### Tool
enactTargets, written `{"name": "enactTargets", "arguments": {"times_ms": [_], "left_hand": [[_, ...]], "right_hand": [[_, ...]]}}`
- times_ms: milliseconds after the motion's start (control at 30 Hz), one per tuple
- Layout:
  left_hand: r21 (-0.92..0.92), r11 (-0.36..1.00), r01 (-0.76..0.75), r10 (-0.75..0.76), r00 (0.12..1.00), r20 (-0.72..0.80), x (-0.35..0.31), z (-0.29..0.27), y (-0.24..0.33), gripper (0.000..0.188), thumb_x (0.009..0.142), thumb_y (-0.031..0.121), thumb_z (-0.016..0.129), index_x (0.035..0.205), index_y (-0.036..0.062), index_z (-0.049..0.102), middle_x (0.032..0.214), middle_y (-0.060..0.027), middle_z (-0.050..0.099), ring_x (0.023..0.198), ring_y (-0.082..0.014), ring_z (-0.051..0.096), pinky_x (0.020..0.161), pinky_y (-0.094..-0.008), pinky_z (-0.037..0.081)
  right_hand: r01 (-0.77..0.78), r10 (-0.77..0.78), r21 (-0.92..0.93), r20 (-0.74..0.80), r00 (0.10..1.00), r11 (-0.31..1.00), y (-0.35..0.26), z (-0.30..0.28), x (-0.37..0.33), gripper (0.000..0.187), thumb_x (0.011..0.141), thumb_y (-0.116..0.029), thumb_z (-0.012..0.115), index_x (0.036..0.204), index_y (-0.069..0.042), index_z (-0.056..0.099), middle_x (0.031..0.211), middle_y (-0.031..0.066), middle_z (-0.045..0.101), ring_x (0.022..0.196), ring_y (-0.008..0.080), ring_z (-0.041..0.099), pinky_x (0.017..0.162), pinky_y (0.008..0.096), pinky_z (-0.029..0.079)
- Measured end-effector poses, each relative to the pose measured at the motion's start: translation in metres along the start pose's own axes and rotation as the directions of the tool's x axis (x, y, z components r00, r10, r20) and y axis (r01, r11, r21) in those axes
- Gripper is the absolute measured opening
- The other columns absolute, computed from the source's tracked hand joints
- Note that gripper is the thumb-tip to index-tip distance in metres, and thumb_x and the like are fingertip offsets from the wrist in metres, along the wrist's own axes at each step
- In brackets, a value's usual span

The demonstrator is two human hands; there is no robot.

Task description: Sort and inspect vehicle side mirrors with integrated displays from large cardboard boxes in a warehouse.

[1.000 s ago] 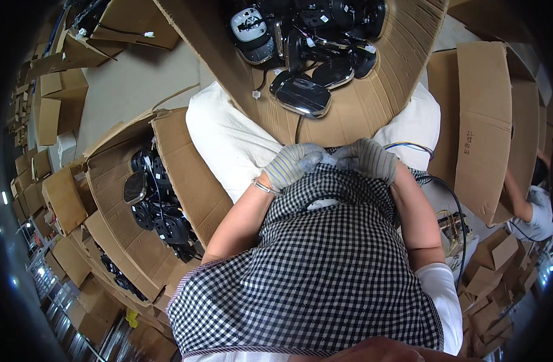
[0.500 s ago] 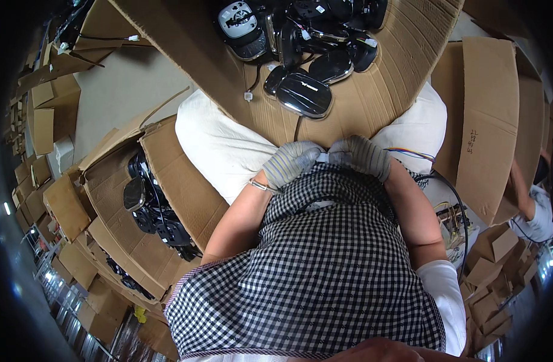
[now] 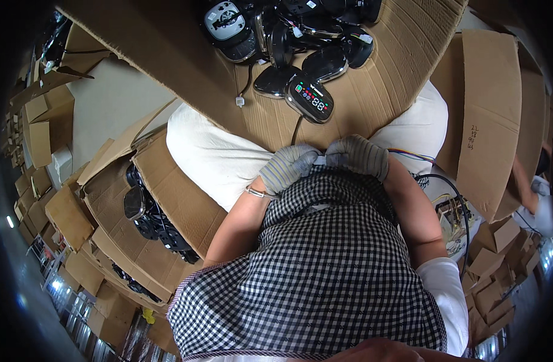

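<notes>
Both my hands wear striped grey gloves and meet in front of my lap. My left hand [image 3: 288, 169] is closed at the end of a black cable, pinching a white plug connector [image 3: 320, 160]. My right hand [image 3: 358, 158] grips the same connector from the other side, and multicoloured wires [image 3: 412, 155] run out beside it to the right. The cable leads up to a glossy black display unit [image 3: 310, 101] lying on the cardboard box floor. Its screen is lit with green, red and white symbols.
Several more black units [image 3: 282, 42] lie piled in the tilted cardboard box [image 3: 373, 90] before me. Another box [image 3: 174, 187] with black units stands at left. Right of me are an electronics assembly [image 3: 451, 223], a black cable [image 3: 454, 184] and a person's arm [image 3: 524, 187].
The display unit's screen, dark before, is now lit. The view has shifted slightly. My hands stay together at the connector.
</notes>
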State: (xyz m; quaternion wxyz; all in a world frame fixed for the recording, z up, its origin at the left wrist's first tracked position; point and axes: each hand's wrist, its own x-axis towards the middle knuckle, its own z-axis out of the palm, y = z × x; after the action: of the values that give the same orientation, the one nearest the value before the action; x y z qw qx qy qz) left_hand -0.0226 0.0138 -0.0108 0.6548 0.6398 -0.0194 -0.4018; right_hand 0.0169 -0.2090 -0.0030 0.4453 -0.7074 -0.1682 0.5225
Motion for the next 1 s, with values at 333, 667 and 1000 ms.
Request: {"name": "enactTargets", "arguments": {"times_ms": [333, 667, 1000], "left_hand": [[0.099, 0.99, 0.102, -0.073, 0.962, -0.265, 0.01, 0.005, 0.004, 0.031, 0.084, 0.002, 0.055, 0.116, 0.0029, 0.055, 0.095, -0.0044, 0.06, 0.084, -0.0107, 0.056, 0.076, -0.0219, 0.044], [-0.079, 0.995, -0.069, 0.04, 0.945, -0.323, 0.016, 0.011, 0.025, 0.038, 0.093, 0.034, 0.048, 0.114, 0.0034, 0.057, 0.084, -0.0048, 0.061, 0.074, -0.0114, 0.054, 0.068, -0.0235, 0.044], [0.695, 0.579, -0.427, 0.565, 0.824, 0.035, 0.028, 0.004, 0.042, 0.041, 0.072, 0.022, 0.058, 0.11, 0.0072, 0.058, 0.103, -0.0117, 0.059, 0.107, -0.0307, 0.051, 0.096, -0.0415, 0.035]], "right_hand": [[-0.541, 0.147, -0.506, -0.625, 0.766, 0.672, -0.04, -0.074, 0.023, 0.029, 0.086, -0.037, 0.053, 0.087, -0.011, 0.065, 0.097, 0.0107, 0.063, 0.086, 0.0278, 0.062, 0.079, 0.039, 0.049], [-0.312, -0.13, -0.748, -0.467, 0.875, 0.586, 0.041, -0.132, 0.082, 0.04, 0.091, -0.038, 0.046, 0.077, -0.004, 0.063, 0.08, 0.0193, 0.063, 0.083, 0.0348, 0.06, 0.073, 0.0426, 0.046], [0.084, -0.233, -0.433, -0.304, 0.924, 0.897, -0.061, 0.012, -0.021, 0.019, 0.08, -0.015, 0.06, 0.093, -0.002, 0.061, 0.099, 0.0163, 0.059, 0.093, 0.033, 0.058, 0.082, 0.0385, 0.046]]}}
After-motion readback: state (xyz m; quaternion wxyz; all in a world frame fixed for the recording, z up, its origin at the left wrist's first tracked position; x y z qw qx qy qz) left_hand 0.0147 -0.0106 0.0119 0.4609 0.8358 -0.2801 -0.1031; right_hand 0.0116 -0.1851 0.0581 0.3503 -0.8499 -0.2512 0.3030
